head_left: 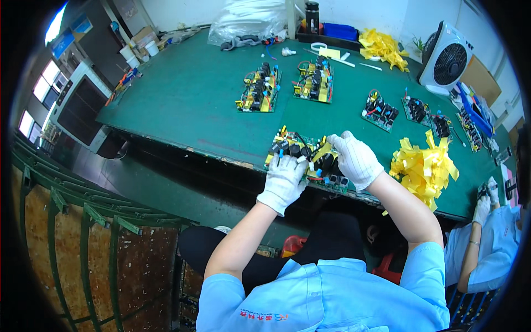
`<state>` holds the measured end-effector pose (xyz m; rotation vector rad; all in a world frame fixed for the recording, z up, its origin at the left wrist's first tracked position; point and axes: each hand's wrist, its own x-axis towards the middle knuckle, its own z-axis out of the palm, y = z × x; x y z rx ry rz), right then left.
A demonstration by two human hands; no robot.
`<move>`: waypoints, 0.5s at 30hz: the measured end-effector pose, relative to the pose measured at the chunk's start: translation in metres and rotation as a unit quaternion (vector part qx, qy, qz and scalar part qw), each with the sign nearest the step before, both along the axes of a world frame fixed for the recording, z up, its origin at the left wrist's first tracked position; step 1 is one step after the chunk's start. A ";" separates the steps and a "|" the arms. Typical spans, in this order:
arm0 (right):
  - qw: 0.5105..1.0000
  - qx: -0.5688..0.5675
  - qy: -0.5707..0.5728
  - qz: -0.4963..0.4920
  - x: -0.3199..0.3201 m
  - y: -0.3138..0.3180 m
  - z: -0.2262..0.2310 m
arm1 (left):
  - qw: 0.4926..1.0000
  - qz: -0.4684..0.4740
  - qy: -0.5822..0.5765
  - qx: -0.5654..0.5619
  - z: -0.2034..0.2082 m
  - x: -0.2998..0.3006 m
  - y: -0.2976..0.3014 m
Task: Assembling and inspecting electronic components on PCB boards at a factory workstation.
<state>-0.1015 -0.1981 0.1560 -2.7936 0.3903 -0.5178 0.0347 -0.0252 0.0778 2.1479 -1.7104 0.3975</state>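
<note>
A green circuit board [296, 148] crowded with black, yellow and blue parts lies at the table's near edge. My left hand [283, 183], in a white glove, grips its left front side, fingers bent over the parts. Above the board's right half, my gloved right hand [357, 160] pinches a yellow strip [322, 151], which looks like tape and reaches down among the parts. The strip's lower end is hard to make out. Just right of my right hand sits a heap of yellow strips [423, 170].
Two similar boards [260, 88] [314, 81] stand farther back on the green table [182, 83]. Smaller boards [380, 112] lie to the right. A white fan [449, 58], more yellow strips [384, 47] and a plastic bag [246, 22] are at the back. A co-worker's gloved hands [487, 200] work at far right.
</note>
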 end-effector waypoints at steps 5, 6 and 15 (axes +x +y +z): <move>1.000 -0.004 0.002 -0.017 0.003 -0.019 -0.009 | 0.995 0.027 -0.053 0.078 0.001 -0.002 -0.006; 1.000 -0.003 0.004 -0.015 0.002 -0.019 -0.007 | 0.996 0.020 -0.079 0.040 -0.006 0.000 -0.006; 1.000 -0.018 0.009 0.022 0.013 -0.009 0.022 | 0.988 0.044 -0.120 -0.090 -0.038 -0.011 0.000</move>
